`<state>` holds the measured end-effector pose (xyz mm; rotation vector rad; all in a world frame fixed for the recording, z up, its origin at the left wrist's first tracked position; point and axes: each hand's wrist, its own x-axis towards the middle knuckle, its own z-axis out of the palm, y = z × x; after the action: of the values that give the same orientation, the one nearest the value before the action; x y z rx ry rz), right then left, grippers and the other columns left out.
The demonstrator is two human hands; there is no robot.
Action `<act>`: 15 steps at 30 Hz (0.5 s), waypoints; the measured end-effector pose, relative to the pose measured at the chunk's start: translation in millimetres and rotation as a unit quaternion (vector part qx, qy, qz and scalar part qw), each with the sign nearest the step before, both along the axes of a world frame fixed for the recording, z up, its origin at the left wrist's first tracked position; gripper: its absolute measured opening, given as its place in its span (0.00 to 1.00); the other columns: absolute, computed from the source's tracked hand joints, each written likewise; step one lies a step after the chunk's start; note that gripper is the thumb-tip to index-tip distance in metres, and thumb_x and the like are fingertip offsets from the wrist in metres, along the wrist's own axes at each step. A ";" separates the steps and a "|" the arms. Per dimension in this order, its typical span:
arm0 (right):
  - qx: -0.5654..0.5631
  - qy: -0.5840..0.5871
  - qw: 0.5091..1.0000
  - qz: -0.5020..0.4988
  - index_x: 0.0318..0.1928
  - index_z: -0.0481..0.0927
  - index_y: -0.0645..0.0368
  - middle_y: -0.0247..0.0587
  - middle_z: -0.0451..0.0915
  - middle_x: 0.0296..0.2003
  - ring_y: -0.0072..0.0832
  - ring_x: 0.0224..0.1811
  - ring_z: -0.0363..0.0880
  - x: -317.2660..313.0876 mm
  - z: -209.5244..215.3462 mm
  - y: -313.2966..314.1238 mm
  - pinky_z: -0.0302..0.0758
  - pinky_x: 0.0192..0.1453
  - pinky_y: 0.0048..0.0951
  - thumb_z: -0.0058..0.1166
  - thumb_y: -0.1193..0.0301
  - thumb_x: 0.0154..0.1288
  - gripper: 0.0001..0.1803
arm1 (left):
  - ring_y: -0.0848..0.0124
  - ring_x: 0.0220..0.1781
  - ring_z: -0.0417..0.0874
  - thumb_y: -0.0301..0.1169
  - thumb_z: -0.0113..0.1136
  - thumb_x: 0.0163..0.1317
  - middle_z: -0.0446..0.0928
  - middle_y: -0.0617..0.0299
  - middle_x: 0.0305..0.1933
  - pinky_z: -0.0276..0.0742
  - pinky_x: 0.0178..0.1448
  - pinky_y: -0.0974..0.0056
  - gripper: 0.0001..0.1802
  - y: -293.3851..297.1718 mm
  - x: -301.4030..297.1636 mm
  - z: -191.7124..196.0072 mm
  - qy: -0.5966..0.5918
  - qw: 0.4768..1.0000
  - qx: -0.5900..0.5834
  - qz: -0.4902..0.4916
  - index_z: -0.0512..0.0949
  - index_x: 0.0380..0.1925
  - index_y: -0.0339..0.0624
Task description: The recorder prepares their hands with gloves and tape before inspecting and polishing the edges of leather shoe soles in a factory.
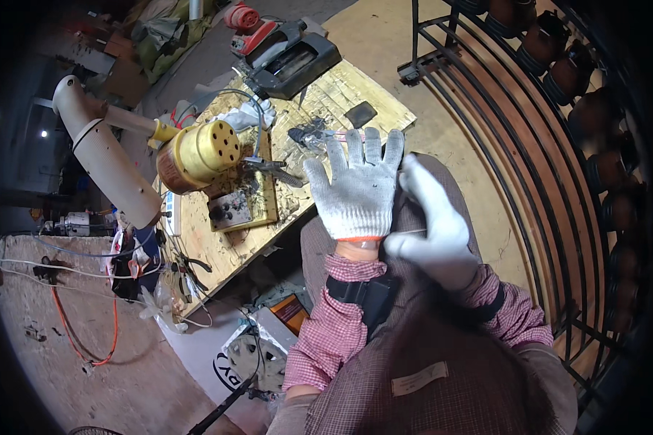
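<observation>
My left hand (357, 185) wears a white knit work glove with an orange-edged cuff. Its fingers are spread wide and it holds nothing. My right hand (439, 225), also in a white glove, is close on its right side, somewhat blurred. The right fingers point up beside the left glove and the thumb reaches toward the left cuff, leaving a gap between them; nothing shows in it. Beyond my left fingertips lie a crumpled clear plastic piece with dark bits (310, 135) and a small dark flat block (360, 113) on the wooden board table (392, 101).
On the table stand a yellow cylindrical device (203, 154), a switch box (232, 210), pale gloves (247, 116) and a black machine housing (297, 65). A beige duct pipe (112, 167) rises at left. A black metal rack (500, 159) with brown round parts (609, 170) curves along the right.
</observation>
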<state>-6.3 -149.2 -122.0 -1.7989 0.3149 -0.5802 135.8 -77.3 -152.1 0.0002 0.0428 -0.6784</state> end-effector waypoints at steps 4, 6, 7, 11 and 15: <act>-0.211 -0.003 0.977 0.041 0.75 0.77 0.67 0.61 0.81 0.69 0.56 0.70 0.82 4.0 1.8 2.0 0.78 0.75 0.46 0.75 0.63 0.60 0.44 | 0.50 0.83 0.67 0.69 0.52 0.79 0.69 0.59 0.82 0.56 0.85 0.23 0.37 -6.8 0.9 -0.5 0.051 0.986 0.149 0.052 0.72 0.74 0.59; -0.192 -0.010 0.980 0.057 0.72 0.80 0.66 0.58 0.85 0.66 0.54 0.67 0.85 12.2 -4.3 1.2 0.80 0.72 0.46 0.72 0.64 0.63 0.39 | 0.52 0.86 0.62 0.69 0.52 0.79 0.63 0.62 0.86 0.58 0.84 0.26 0.39 -8.1 1.0 -0.9 0.011 0.968 0.236 0.085 0.66 0.79 0.62; -0.209 -0.042 0.976 0.046 0.70 0.83 0.64 0.53 0.88 0.62 0.52 0.64 0.87 14.7 -7.6 2.2 0.82 0.68 0.46 0.67 0.69 0.65 0.32 | 0.55 0.89 0.56 0.69 0.54 0.78 0.59 0.64 0.88 0.59 0.83 0.29 0.43 -7.5 1.1 -1.1 -0.009 0.965 0.250 0.083 0.60 0.84 0.63; -0.260 -0.063 0.963 0.030 0.67 0.85 0.62 0.49 0.89 0.59 0.49 0.59 0.89 18.8 -16.7 3.6 0.84 0.63 0.44 0.64 0.73 0.66 0.28 | 0.54 0.92 0.52 0.68 0.57 0.77 0.56 0.62 0.90 0.55 0.87 0.31 0.47 -7.4 -1.0 -2.5 -0.009 0.954 0.281 0.102 0.56 0.86 0.63; -0.227 -0.030 0.973 0.029 0.60 0.88 0.59 0.49 0.90 0.51 0.48 0.54 0.90 17.6 -20.8 3.1 0.85 0.58 0.43 0.61 0.78 0.68 0.21 | 0.52 0.94 0.47 0.64 0.59 0.78 0.54 0.59 0.92 0.49 0.90 0.34 0.43 -4.1 -4.1 -3.3 -0.014 0.940 0.319 0.117 0.59 0.84 0.61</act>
<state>11.4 -146.1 -142.9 -2.2143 0.0892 -0.7054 131.7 -81.4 -155.4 0.6227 0.2308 -0.4017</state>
